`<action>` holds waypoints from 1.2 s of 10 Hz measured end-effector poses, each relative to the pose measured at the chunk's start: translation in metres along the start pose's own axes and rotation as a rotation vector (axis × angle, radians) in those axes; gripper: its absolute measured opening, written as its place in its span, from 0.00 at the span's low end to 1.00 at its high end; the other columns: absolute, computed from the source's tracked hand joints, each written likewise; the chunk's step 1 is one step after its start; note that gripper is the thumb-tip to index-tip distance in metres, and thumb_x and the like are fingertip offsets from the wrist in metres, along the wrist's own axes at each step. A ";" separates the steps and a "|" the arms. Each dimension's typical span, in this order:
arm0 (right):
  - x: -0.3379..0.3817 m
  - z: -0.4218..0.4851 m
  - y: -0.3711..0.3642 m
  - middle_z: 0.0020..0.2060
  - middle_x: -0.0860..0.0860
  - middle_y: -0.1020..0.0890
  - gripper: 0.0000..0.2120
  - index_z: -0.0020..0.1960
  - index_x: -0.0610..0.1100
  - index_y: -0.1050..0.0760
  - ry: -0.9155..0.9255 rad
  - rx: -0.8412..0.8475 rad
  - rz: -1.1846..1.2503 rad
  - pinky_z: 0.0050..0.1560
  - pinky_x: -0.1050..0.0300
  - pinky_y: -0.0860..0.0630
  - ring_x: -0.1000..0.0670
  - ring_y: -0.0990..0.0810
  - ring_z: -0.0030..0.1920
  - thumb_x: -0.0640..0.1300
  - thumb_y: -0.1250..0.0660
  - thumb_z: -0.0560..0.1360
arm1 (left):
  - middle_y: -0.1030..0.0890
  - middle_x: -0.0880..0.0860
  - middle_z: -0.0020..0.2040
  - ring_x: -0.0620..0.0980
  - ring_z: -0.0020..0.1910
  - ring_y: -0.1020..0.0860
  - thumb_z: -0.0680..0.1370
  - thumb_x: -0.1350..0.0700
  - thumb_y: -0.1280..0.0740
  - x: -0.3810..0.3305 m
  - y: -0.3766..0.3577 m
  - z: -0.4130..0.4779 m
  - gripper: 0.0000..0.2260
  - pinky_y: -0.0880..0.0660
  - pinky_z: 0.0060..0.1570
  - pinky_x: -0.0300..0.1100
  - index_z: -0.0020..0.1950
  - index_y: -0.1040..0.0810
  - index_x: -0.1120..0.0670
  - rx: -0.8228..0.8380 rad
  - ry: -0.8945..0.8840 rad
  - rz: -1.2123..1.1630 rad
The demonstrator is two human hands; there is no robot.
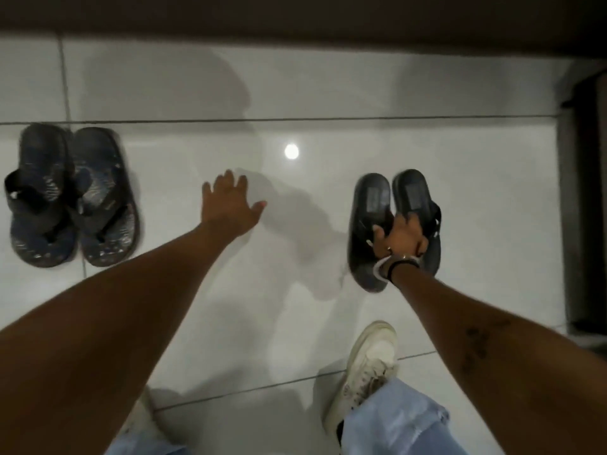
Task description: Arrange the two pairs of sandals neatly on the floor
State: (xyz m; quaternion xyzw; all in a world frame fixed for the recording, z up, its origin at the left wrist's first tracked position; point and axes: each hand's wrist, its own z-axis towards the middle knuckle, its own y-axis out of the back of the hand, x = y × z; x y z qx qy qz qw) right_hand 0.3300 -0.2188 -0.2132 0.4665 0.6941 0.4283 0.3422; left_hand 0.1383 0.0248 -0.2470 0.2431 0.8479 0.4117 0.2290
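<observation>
A pair of dark blue patterned flip-flops point(74, 197) lies side by side on the white tiled floor point(295, 93) at the left, toes toward me. My left hand point(230, 205) hovers over the middle of the floor with fingers spread, holding nothing. At the right my right hand point(399, 238) grips the straps of a pair of plain black sandals point(392, 205), held together side by side, heels pointing away. Whether the black pair rests on the floor or hangs just above it is unclear.
A dark wall base point(295, 18) runs along the top. A dark mat or ledge point(588, 192) borders the floor at the right. My white sneaker point(368, 366) and jeans point(404, 425) are at the bottom. A lamp's reflection point(291, 151) shines on the tile.
</observation>
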 end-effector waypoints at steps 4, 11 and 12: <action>-0.045 0.068 0.010 0.40 0.44 0.20 0.03 0.42 0.45 0.26 -0.067 0.265 -0.046 0.68 0.42 0.35 0.39 0.19 0.53 0.44 0.34 0.72 | 0.57 0.63 0.79 0.64 0.76 0.49 0.78 0.33 0.47 -0.142 -0.063 0.022 0.38 0.50 0.73 0.61 0.79 0.52 0.55 0.154 0.190 -0.034; -0.010 0.145 0.062 0.54 0.40 0.18 0.14 0.55 0.38 0.22 -0.075 0.090 0.182 0.63 0.41 0.27 0.37 0.21 0.58 0.48 0.34 0.75 | 0.48 0.59 0.79 0.59 0.76 0.44 0.77 0.33 0.45 -0.137 -0.028 0.022 0.35 0.54 0.73 0.60 0.78 0.44 0.52 0.277 0.145 0.034; 0.002 0.118 0.103 0.51 0.40 0.19 0.14 0.51 0.38 0.22 0.014 0.021 0.159 0.57 0.46 0.25 0.37 0.21 0.55 0.48 0.39 0.77 | 0.43 0.57 0.79 0.57 0.76 0.44 0.80 0.38 0.45 -0.139 0.014 0.002 0.29 0.54 0.73 0.61 0.77 0.39 0.51 0.126 -0.016 0.060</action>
